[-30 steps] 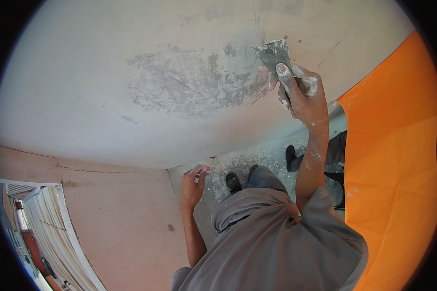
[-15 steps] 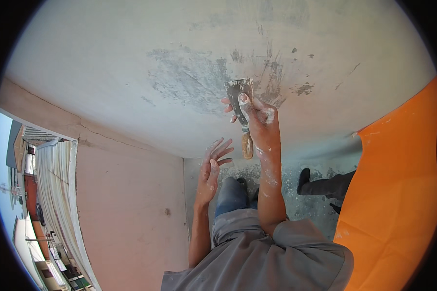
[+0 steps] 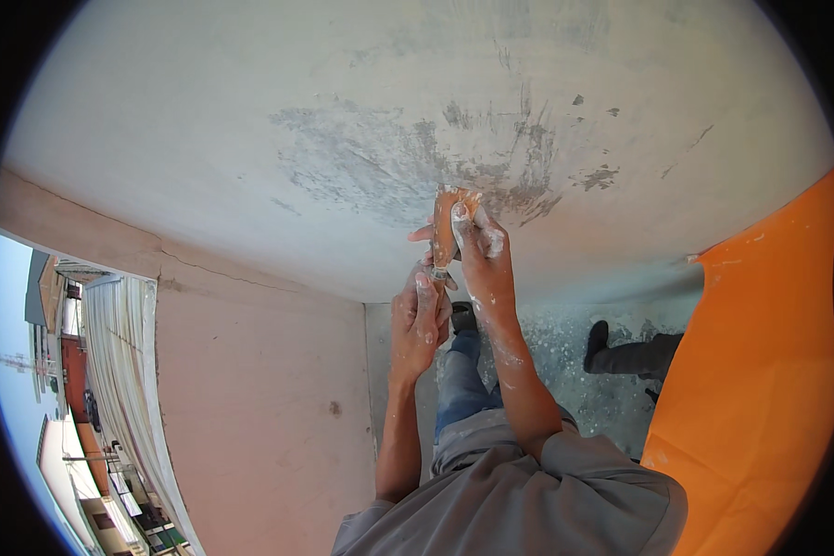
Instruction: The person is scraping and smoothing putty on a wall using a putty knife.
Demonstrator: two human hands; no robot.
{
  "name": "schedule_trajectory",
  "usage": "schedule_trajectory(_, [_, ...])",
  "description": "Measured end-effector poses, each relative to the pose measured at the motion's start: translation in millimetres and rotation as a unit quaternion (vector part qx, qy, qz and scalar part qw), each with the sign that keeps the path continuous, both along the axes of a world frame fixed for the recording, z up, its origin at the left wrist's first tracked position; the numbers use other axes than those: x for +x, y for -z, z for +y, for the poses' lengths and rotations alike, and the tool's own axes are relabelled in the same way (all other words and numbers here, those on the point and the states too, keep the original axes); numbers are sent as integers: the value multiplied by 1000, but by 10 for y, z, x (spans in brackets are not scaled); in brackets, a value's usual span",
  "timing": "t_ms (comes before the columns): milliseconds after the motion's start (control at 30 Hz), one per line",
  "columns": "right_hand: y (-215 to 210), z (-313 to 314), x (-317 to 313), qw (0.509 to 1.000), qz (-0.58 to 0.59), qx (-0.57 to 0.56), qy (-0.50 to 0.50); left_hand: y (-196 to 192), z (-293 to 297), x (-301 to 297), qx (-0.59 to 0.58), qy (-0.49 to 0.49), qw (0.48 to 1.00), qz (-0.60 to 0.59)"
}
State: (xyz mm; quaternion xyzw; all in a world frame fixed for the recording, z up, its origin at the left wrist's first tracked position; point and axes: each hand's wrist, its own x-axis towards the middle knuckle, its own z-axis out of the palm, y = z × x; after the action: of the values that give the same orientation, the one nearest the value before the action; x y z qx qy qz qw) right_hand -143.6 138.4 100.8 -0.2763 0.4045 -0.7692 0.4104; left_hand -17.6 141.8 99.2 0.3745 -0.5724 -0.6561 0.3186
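Note:
A putty knife [image 3: 445, 227] points blade-up in front of the whitish wall [image 3: 195, 120]. Its flat blade is smeared with white and reflects orange. My right hand [image 3: 487, 261] pinches the blade, thumb lying along its face. Lower down, my left hand [image 3: 417, 320] is closed around the handle, which its fingers mostly hide. White powder marks both hands. Just beyond the blade's tip, a rough grey scraped patch [image 3: 352, 153] spreads across the wall; I cannot tell whether the tip touches it.
An orange sheet [image 3: 751, 361] hangs at the right. Another person's leg [image 3: 635, 356] shows beside it, on the speckled floor [image 3: 561, 380]. At the left, a pinkish wall [image 3: 259, 398] borders an opening with a pale curtain [image 3: 125, 352].
My left hand has risen from empty and open to close around the putty knife's handle. My right hand has lowered slightly, still pinching the blade, which now catches orange light.

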Motion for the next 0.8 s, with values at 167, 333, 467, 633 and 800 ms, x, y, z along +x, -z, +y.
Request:
schedule_trajectory(167, [122,-220,38,999,20,2,42,99,-259,-18,-95,2,992,-83])
schedule_trajectory(333, [314,-333,12,995,76,19,59,393,-326,-82,59,1,998,27])
schedule_trajectory(467, [188,-317,-36,994,66,81,21,524,-374,-198,39,-26,998,39])
schedule_trajectory(633, [212,-414,48,997,11,42,59,484,-454,-215,-66,-62,993,-76])
schedule_trajectory(800, [152,-391,40,998,-40,30,41,401,-444,-172,-29,-70,991,-106])
